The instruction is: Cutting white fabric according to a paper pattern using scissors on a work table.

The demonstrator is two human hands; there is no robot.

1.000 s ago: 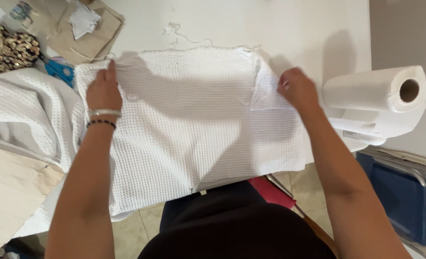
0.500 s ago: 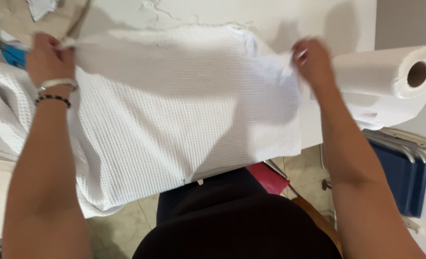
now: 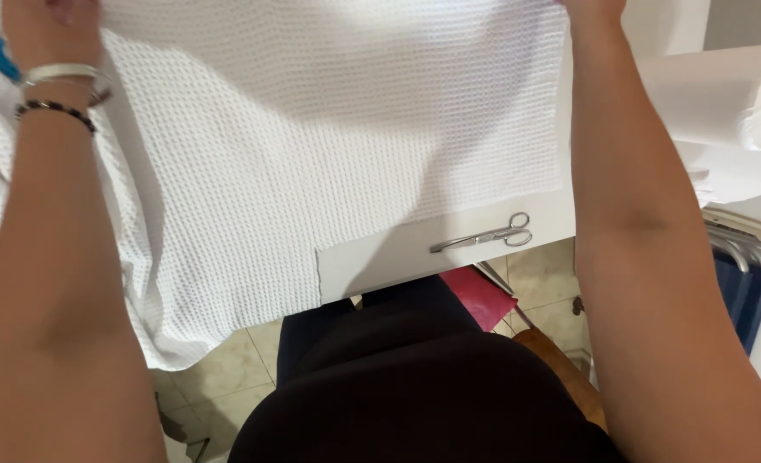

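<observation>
Scissors (image 3: 486, 237) lie bare on the white counter (image 3: 380, 261) near its front edge, at 5 o'clock below the white waffle cloth (image 3: 329, 129), uncovered since the cloth hangs lifted. Farther up, left hand (image 3: 50, 21) and right hand (image 3: 593, 7) grip its top corners, apparently to spread it; a paper roll (image 3: 723, 99) lies at 3 o'clock.

Matt white waffle-weave cloth (image 3: 329, 129), shiny metal scissors (image 3: 488, 236), smooth paper roll (image 3: 723, 99).

Scissors (image 3: 486, 237) on white table (image 3: 380, 261) edge; paper-towel roll (image 3: 728, 99) right.
</observation>
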